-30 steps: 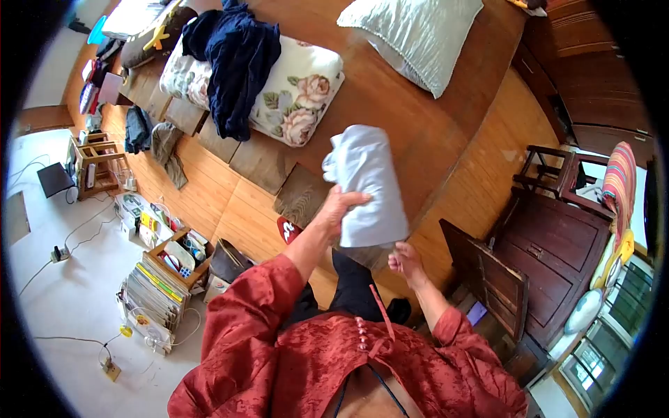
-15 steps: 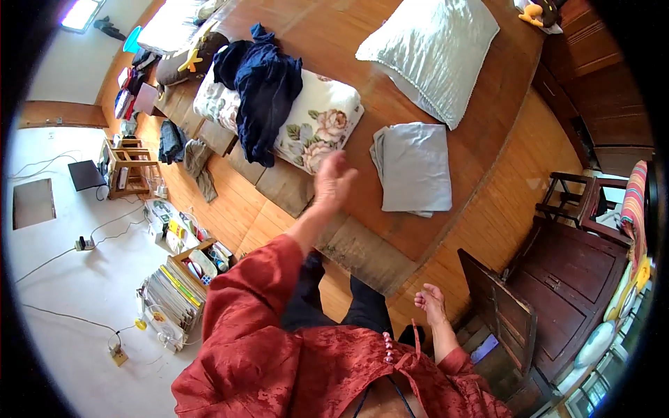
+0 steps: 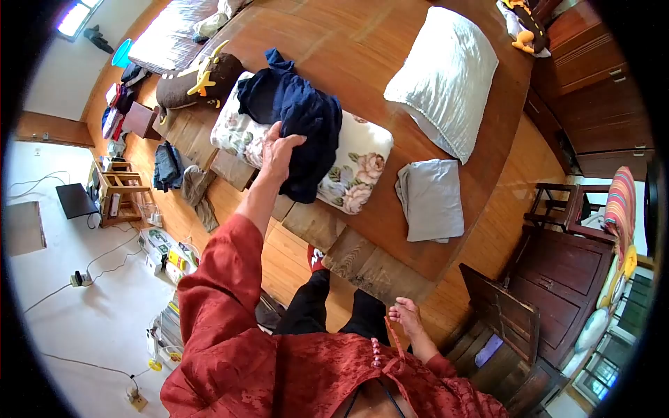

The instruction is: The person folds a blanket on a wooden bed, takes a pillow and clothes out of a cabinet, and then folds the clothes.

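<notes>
A crumpled navy blue garment (image 3: 306, 118) lies across a folded white blanket with a rose print (image 3: 366, 167). My left hand (image 3: 279, 153) reaches over the blanket and touches the garment's near left side, with thumb and fingers apart. Close in front of my body, my right hand (image 3: 406, 317) hangs in the air with its fingers curled and nothing visible in them. A red tie of my shirt (image 3: 395, 338) passes beside it. Right of the blanket lies a folded grey cloth (image 3: 432, 202), and a white pillow (image 3: 449, 83) sits behind that.
All of these rest on a wide brown wooden platform (image 3: 334, 35). A brown plush toy (image 3: 202, 80) is at its left end. On the floor are jeans (image 3: 167, 167) and trousers (image 3: 198, 195). A dark cabinet with an open door (image 3: 502, 313) stands at right.
My left hand has moved left, from above the blanket's near edge onto the navy garment. The view has shifted a little. My right hand stays low with its fingers curled.
</notes>
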Available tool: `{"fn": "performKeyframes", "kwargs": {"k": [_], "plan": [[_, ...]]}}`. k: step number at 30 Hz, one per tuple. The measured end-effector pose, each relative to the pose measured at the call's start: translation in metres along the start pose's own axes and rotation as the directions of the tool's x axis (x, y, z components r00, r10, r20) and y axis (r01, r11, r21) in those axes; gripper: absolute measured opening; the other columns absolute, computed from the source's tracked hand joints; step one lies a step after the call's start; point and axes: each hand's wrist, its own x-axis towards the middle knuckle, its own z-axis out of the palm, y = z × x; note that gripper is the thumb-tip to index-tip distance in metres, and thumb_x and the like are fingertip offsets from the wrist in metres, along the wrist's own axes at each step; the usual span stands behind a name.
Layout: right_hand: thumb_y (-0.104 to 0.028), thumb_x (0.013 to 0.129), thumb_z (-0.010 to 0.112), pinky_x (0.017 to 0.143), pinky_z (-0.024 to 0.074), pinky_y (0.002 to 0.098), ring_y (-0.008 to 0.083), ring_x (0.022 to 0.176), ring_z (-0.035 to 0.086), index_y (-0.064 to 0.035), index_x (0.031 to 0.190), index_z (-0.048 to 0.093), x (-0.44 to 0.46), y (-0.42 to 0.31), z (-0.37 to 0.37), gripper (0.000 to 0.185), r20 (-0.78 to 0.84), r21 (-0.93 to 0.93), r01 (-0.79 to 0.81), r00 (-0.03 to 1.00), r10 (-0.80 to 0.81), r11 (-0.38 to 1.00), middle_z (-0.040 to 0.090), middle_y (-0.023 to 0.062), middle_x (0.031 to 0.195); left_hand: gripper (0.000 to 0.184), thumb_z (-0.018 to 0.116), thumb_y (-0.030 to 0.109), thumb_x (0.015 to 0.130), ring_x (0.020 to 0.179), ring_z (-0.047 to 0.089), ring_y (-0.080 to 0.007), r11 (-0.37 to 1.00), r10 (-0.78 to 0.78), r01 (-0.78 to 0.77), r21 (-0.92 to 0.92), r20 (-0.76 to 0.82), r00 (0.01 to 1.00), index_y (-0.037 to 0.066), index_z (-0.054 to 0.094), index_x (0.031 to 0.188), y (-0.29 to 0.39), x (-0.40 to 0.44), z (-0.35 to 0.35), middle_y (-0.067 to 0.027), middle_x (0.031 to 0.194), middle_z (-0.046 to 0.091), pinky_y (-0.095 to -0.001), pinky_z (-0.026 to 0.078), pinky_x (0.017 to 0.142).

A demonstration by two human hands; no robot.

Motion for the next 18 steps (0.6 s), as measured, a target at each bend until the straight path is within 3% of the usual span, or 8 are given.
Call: {"fn": "performKeyframes", "kwargs": {"k": [4, 5, 7, 8, 9, 11, 13, 18], "plan": [[-0.022, 0.090, 0.055, 0.072, 0.0510, 0.0311, 0.0166, 0.080, 0.058, -0.0024, 0.122, 0.042, -0.006, -0.041, 0.056, 0.040, 0.108, 0.098, 0.077, 0.990, -0.088, 0.992, 0.059, 0.0087, 0.092, 0.056, 0.059, -0.004, 0.060, 0.091, 0.060, -0.0168, 0.939, 0.090, 0.049, -0.341, 0.381, 0.920, 0.000, 0.056, 0.115, 0.077, -0.091, 0.005, -0.0054, 0.099, 0.064, -0.0284, 0.047, 0.086], [-0.025, 0.090, 0.056, 0.077, 0.0500, 0.0343, 0.0194, 0.085, 0.059, -0.0020, 0.127, 0.040, -0.004, -0.053, 0.066, 0.046, 0.172, 0.179, 0.136, 0.971, -0.167, 0.974, 0.059, 0.0113, 0.098, 0.055, 0.064, -0.007, 0.058, 0.094, 0.059, -0.0151, 0.976, -0.086, 0.169, -0.135, 0.476, 0.875, 0.001, 0.059, 0.113, 0.084, -0.118, -0.008, -0.0033, 0.101, 0.063, -0.0279, 0.046, 0.087], [-0.028, 0.090, 0.056, 0.086, 0.0472, 0.0393, 0.0245, 0.097, 0.058, -0.0022, 0.134, 0.037, 0.002, -0.079, 0.089, 0.054, 0.195, 0.416, 0.157, 0.947, -0.256, 0.896, 0.058, 0.0151, 0.112, 0.040, 0.079, 0.000, 0.060, 0.090, 0.056, -0.0104, 0.990, 0.086, -0.140, 0.014, 0.730, 0.678, 0.002, 0.065, 0.096, 0.056, -0.163, -0.020, 0.0005, 0.096, 0.061, -0.0266, 0.045, 0.082], [-0.029, 0.090, 0.055, 0.091, 0.0453, 0.0411, 0.0267, 0.104, 0.057, -0.0027, 0.136, 0.036, 0.007, -0.096, 0.109, 0.056, 0.160, 0.560, 0.132, 0.951, -0.263, 0.818, 0.056, 0.0163, 0.119, 0.033, 0.078, 0.004, 0.066, 0.089, 0.056, -0.0119, 0.997, 0.018, -0.071, 0.036, 0.770, 0.638, 0.001, 0.062, 0.095, 0.057, -0.192, -0.010, -0.0010, 0.090, 0.060, -0.0271, 0.044, 0.080], [-0.032, 0.091, 0.053, 0.097, 0.0423, 0.0409, 0.0274, 0.114, 0.052, -0.0014, 0.136, 0.037, -0.034, -0.150, 0.143, 0.057, 0.292, 0.385, 0.244, 0.883, -0.369, 0.890, 0.051, 0.0151, 0.128, 0.034, 0.075, 0.002, 0.068, 0.090, 0.058, -0.0183, 0.980, 0.034, -0.185, 0.079, 0.840, 0.541, 0.000, 0.060, 0.098, 0.027, -0.206, -0.015, -0.0067, 0.089, 0.060, -0.0293, 0.045, 0.080], [-0.036, 0.093, 0.045, 0.097, 0.0433, 0.0396, 0.0257, 0.111, 0.054, 0.0005, 0.130, 0.045, -0.021, -0.159, 0.148, 0.053, 0.370, 0.528, 0.048, 0.886, -0.280, 0.848, 0.053, 0.0117, 0.126, 0.037, 0.071, 0.002, 0.065, 0.081, 0.056, -0.0353, 0.892, 0.077, -0.427, 0.151, 0.879, 0.470, 0.001, 0.054, 0.098, -0.005, -0.230, -0.016, -0.0159, 0.083, 0.055, -0.0377, 0.046, 0.073], [-0.039, 0.093, 0.041, 0.094, 0.0457, 0.0385, 0.0244, 0.108, 0.056, -0.0014, 0.127, 0.048, -0.038, -0.165, 0.161, 0.051, 0.323, 0.596, -0.058, 0.930, -0.173, 0.801, 0.057, 0.0118, 0.121, 0.035, 0.070, 0.003, 0.065, 0.080, 0.054, -0.0383, 0.821, -0.017, -0.508, 0.260, 0.900, 0.435, 0.002, 0.053, 0.096, -0.042, -0.248, -0.036, -0.0177, 0.082, 0.053, -0.0413, 0.046, 0.070], [-0.048, 0.091, 0.037, 0.097, 0.0429, 0.0397, 0.0276, 0.111, 0.054, -0.0024, 0.129, 0.047, -0.025, -0.130, 0.144, 0.060, 0.278, 0.663, -0.046, 0.942, -0.189, 0.747, 0.056, 0.0122, 0.123, 0.041, 0.069, 0.008, 0.070, 0.089, 0.058, -0.0367, 0.892, -0.161, -0.326, 0.312, 0.895, 0.415, 0.004, 0.056, 0.109, -0.057, -0.260, -0.059, -0.0180, 0.095, 0.058, -0.0401, 0.048, 0.074]]}}
